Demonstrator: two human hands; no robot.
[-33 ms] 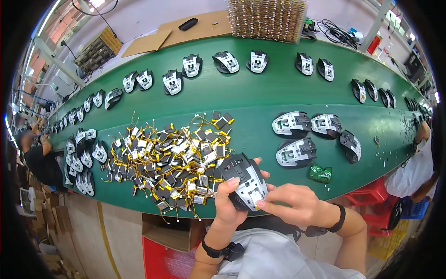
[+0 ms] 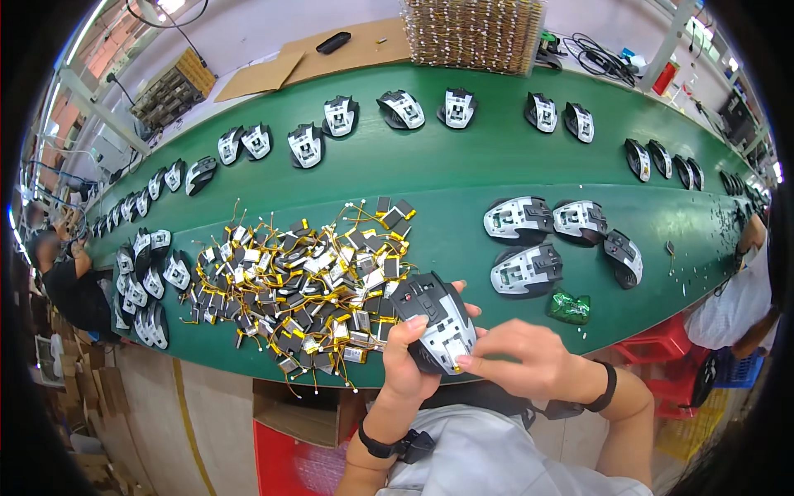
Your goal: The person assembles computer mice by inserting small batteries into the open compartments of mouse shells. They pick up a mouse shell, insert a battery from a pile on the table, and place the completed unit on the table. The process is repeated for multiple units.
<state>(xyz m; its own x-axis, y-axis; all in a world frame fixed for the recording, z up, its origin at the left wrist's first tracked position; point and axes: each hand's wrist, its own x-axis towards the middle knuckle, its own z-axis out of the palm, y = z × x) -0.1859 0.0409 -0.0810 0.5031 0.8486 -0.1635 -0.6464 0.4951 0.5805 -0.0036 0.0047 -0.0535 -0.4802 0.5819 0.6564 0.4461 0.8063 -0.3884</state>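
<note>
My left hand [image 2: 405, 364] is wrapped round a black and white computer mouse [image 2: 432, 310] held above the table's near edge. The mouse's white inner frame faces up, its outer cover off. A small silver battery with a yellow end [image 2: 452, 347] lies in the frame's lower part. My right hand [image 2: 529, 360] is closed, thumb and index fingertips pressed at the battery's yellow end; the other fingers are curled in. Just left of the mouse spreads a large heap of pouch batteries [image 2: 306, 281] with thin wires and white connectors.
The green table [image 2: 447, 169] bears several open mice [image 2: 525, 270] at right, more in a far row [image 2: 401, 110] and a cluster at left [image 2: 136, 281]. A green packet [image 2: 570, 307] lies near my right hand. A cardboard box [image 2: 306, 413] stands below. Other people [image 2: 66, 273] sit at both ends.
The knuckles of my right hand have risen slightly, while its fingertips stay at the battery. My left hand and the mouse have hardly moved.
</note>
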